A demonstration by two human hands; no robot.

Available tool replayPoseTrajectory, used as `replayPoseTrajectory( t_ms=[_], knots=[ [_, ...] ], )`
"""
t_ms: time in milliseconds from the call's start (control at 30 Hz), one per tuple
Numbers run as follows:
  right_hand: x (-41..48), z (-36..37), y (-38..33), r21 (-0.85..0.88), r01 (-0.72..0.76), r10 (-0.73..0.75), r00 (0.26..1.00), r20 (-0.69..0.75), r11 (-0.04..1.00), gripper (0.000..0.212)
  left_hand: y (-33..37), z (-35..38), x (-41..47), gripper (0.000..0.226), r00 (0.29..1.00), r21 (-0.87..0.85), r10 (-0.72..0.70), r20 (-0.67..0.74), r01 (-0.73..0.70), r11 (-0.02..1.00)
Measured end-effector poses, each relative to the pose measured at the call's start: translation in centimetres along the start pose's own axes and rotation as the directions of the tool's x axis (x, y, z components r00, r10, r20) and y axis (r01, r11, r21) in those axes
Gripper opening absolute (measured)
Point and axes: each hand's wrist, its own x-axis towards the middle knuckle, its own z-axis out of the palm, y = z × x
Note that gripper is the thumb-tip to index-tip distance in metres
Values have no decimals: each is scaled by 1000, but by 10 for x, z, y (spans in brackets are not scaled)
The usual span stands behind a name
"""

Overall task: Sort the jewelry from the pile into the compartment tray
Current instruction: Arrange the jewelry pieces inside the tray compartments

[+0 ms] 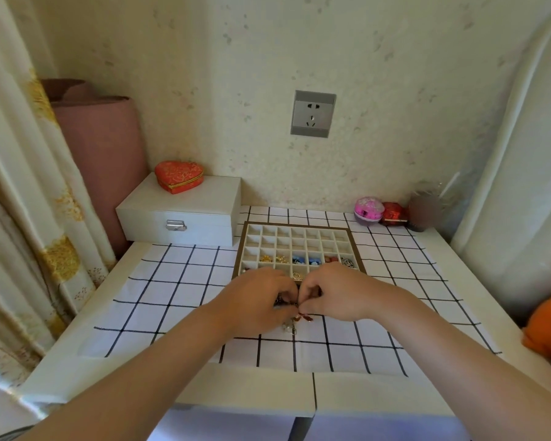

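Left hand (258, 297) and right hand (334, 291): knuckles up, fingers curled, tips brought together low over the jewelry pile (296, 319). Cannot tell what, if anything, pinched in either, with the tips hidden behind knuckles. Probably both working one tangled piece, hence two hands meeting at a single spot rather than one reaching alone.

Just under the fingertips: red piece (305, 318) and pale beads with metal (289, 327), loose on the checked cloth (172, 281). Cloth likely laid down to keep small bits visible and stop them rolling.

Directly behind the hands, near edge covered by them: compartment tray (299, 225), set close for short carries. Near rows partly filled by kind: gold pieces (268, 258), blue pieces (303, 260), red-brown pieces (330, 258), black-and-white piece (347, 261), rings (296, 275). Far rows bare. Judging from that, sorting well underway, little left in the pile.

Further out: white box (178, 218) with heart-shaped box (178, 177) on top at left, pink ball (368, 210) at right by the wall.
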Motion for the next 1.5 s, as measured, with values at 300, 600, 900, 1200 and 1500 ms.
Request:
replayPoseTrajectory(
  t_ms=[300, 600, 900, 1200, 1500],
  knots=[
    [10, -17, -4, 377, 127, -18, 960, -280, 917, 12, -5, -28, 5, 28, 932, -588, -350, 92, 334, 736],
    [30, -12, -23, 358, 141, 6, 925, -380, 923, 9, -17, -37, 9, 22, 846, -837, -529, 70, 338, 430],
    [56, -5, -38, 308, 148, 23, 872, -490, 940, 22, -31, -42, 11, 12, 814, -871, -581, -3, 283, 402],
    [86, -3, -44, 246, 158, 23, 797, -603, 956, 10, -52, -50, 15, 10, 781, -774, -606, -153, 286, 565],
    [120, 13, -49, -112, -137, 58, 849, -525, 984, 15, -70, -25, 4, 31, 811, -355, -580, -83, 519, 777]
  ],
)
